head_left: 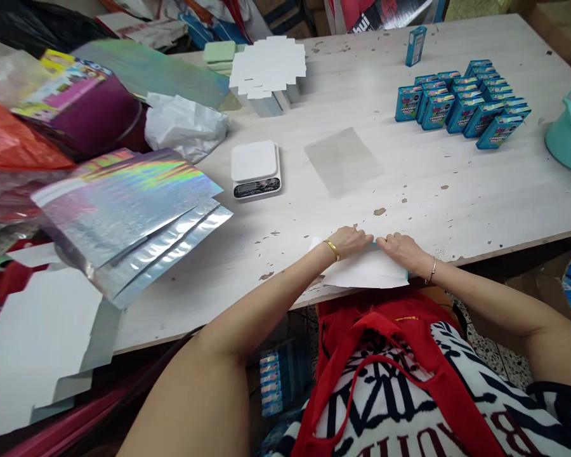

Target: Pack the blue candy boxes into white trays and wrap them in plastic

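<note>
A white card sheet (361, 270) lies at the table's near edge, right in front of my body. Blue shows along its right edge and between my hands, where part of it appears folded over. My left hand (353, 242) has its fingers closed on the sheet's far edge. Just to its right, my right hand (403, 251) grips the same edge, fingers bent and pressed together. The two hands almost touch at the fingertips. Whatever lies under the fingers is hidden.
Beyond the hands are a white digital scale (255, 168) and a translucent square sheet (343, 162). Stacked white card blanks (269, 63) stand farther back. Filled blue boxes (464, 108) group at right, near a turquoise tub (568, 139). Silvery pouches (133, 209) lie left.
</note>
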### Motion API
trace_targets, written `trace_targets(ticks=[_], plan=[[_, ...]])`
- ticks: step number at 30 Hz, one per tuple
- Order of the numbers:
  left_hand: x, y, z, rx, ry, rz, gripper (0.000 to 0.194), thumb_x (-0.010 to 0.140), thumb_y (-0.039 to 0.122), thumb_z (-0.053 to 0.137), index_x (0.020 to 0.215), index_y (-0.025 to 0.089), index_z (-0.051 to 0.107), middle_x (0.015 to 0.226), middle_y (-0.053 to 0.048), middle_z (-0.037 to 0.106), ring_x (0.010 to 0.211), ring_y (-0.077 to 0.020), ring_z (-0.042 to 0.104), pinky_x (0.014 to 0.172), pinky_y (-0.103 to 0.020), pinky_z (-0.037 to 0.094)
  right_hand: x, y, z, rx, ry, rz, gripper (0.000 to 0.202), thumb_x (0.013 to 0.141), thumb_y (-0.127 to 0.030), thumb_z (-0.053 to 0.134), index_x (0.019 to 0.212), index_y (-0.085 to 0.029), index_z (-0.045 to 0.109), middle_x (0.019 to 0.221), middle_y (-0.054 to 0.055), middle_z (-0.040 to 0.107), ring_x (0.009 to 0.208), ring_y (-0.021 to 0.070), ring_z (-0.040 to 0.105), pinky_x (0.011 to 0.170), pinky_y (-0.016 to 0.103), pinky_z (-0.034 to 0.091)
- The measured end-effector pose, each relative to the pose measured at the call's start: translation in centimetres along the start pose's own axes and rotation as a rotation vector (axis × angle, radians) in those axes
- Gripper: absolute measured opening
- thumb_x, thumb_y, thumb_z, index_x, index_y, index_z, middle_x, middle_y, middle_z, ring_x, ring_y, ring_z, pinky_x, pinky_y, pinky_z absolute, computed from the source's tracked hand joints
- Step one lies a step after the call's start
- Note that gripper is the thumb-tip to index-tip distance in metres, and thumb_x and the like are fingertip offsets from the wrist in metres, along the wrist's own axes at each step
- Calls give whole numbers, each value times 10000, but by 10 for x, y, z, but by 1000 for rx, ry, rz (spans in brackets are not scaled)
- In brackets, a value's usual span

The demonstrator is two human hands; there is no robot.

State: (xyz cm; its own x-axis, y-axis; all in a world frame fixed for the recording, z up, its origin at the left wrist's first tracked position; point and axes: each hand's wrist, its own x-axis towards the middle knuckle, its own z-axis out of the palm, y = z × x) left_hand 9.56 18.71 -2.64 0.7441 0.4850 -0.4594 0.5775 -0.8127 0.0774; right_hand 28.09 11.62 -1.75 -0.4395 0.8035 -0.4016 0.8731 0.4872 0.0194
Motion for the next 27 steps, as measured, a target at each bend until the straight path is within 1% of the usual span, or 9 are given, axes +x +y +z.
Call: trace_targets(ticks=[4, 8, 11, 15, 19, 23, 27], plan=[[-5, -8, -3, 19, -7, 36, 295, 950, 123, 367, 1159, 184, 566, 1051, -152, 659, 922, -253, 654, 731, -358, 469, 0, 1, -2, 11, 12, -19, 300, 966, -89, 311, 1197, -156, 490, 1050, 165, 634, 927, 260, 599, 697, 328, 459], [-11, -10, -12, 12, -84, 41, 274, 926, 145, 422, 1150, 176, 576, 1053, -141, 668, 894, -227, 649, 742, -337, 462, 1, 1, -2, 30, 42, -19, 307, 968, -87, 308, 1197, -158, 499, 1050, 160, 630, 925, 261, 580, 694, 333, 440], [-13, -9, -15, -5, -110, 35, 304, 915, 135, 419, 1179, 182, 564, 1052, -131, 674, 854, -209, 646, 738, -327, 454, 2, 0, -1, 29, 57, -7, 317, 970, -90, 304, 1208, -162, 501, 1047, 160, 622, 921, 265, 573, 682, 335, 425], [-14, -4, -11, 40, -142, 12, 293, 934, 141, 395, 1183, 164, 549, 1027, -142, 680, 864, -228, 653, 712, -324, 443, 3, 2, 2, 22, 59, -20, 316, 976, -113, 311, 1216, -178, 505, 1041, 151, 619, 920, 265, 566, 667, 330, 409], [-12, -2, -5, 47, -122, -17, 314, 949, 100, 330, 1166, 153, 550, 983, -153, 682, 871, -248, 665, 701, -331, 441, 4, 4, 2, 27, 53, -34, 317, 979, -124, 317, 1222, -192, 509, 1044, 148, 617, 912, 257, 564, 656, 320, 388], [-11, -2, -1, 26, -108, -11, 306, 953, 105, 338, 1170, 166, 545, 994, -149, 681, 883, -245, 671, 713, -330, 453, 5, 7, 1, 13, 47, -38, 340, 979, -118, 302, 1235, -198, 512, 1038, 142, 614, 909, 260, 558, 644, 319, 359], [-9, 5, 1, 34, -102, -75, 326, 949, 86, 316, 1176, 159, 539, 991, -153, 674, 894, -262, 678, 709, -338, 468, 5, 10, 0, 18, 35, -63, 355, 984, -123, 283, 1246, -192, 512, 1042, 140, 612, 910, 258, 536, 647, 319, 335]])
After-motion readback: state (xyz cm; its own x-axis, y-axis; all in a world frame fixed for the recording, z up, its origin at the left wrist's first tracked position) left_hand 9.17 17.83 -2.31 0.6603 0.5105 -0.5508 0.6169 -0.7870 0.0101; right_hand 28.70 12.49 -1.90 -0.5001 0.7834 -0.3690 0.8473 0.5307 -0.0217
